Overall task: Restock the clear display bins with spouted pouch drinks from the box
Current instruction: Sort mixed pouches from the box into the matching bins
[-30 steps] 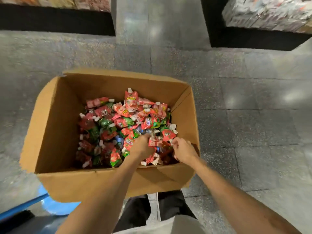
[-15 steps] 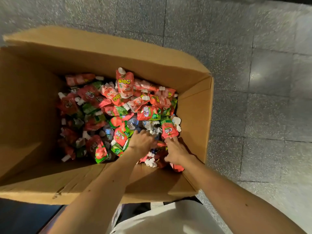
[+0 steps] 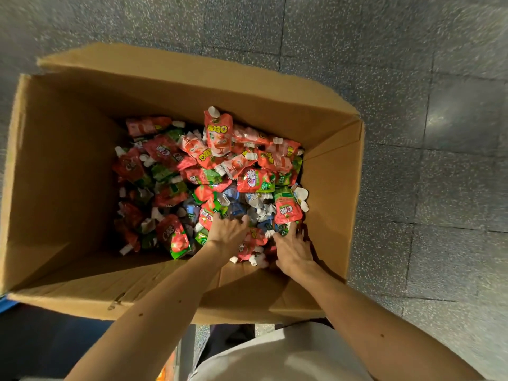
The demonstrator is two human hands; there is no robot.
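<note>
From my remote seat, the far left of the view is the tall inner wall of an open brown cardboard box (image 3: 55, 188), its flaps standing up. The box sits on the ground right in front of the person. On its bottom lies the stock I am after: a loose heap of red, pink and green spouted foil drink pouches with white caps (image 3: 170, 160), piled toward the right half and thinning out toward the left wall. At the far side of the heap one pink pouch with yellow lettering (image 3: 218, 133) stands nearly upright, cap uppermost.

The left hand (image 3: 228, 232) is pushed knuckles-up into the near part of the heap. Its fingers bend down among the pouches and the tips are buried, so I cannot tell whether they grasp anything.

Just to its right, with a few pouches between, the right hand (image 3: 292, 248) lies palm-down by the box's near right corner. Its fingers look stretched out rather than clenched, and their tips touch the lower edge of a red pouch with a green band (image 3: 287, 210).

Beyond the right wall is grey speckled tiled floor (image 3: 426, 160). A pale garment (image 3: 275, 358) fills the bottom edge.
</note>
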